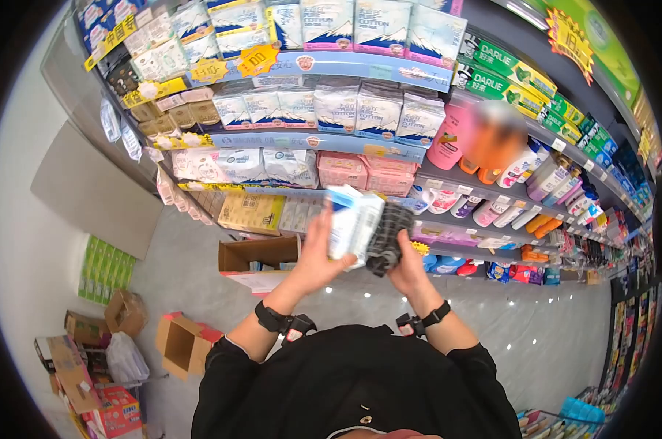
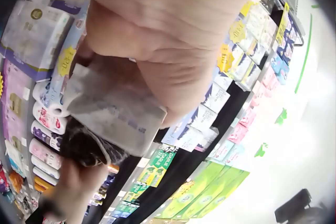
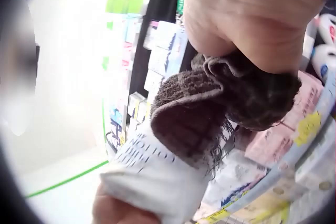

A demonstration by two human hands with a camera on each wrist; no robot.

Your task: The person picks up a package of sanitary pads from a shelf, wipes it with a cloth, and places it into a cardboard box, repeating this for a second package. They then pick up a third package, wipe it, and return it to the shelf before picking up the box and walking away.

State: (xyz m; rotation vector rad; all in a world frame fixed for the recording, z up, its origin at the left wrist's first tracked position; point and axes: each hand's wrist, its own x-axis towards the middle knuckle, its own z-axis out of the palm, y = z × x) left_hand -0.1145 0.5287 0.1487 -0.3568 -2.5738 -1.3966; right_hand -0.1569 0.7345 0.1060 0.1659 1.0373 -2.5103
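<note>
In the head view my left hand [image 1: 316, 256] grips a white and blue soft pack [image 1: 351, 225], its thumb across the lower front. My right hand [image 1: 408, 269] holds a dark checked cloth [image 1: 391, 238] right beside the pack. Seen from the right wrist, the cloth [image 3: 194, 103] is bunched, with a hemmed edge and loose threads, and overlaps the printed face of the pack [image 3: 152, 166]. From the left wrist, the pack [image 2: 113, 111] lies under the palm, with the dark cloth [image 2: 86, 145] just below it.
Shelves ahead carry rows of Pure Cotton packs [image 1: 336, 106], pink packs [image 1: 342, 170] and Darlie toothpaste boxes [image 1: 503, 77]. Bottles [image 1: 484, 212] line the right side. An open carton [image 1: 252, 256] stands below on the floor, and more boxes [image 1: 185, 344] lie at left.
</note>
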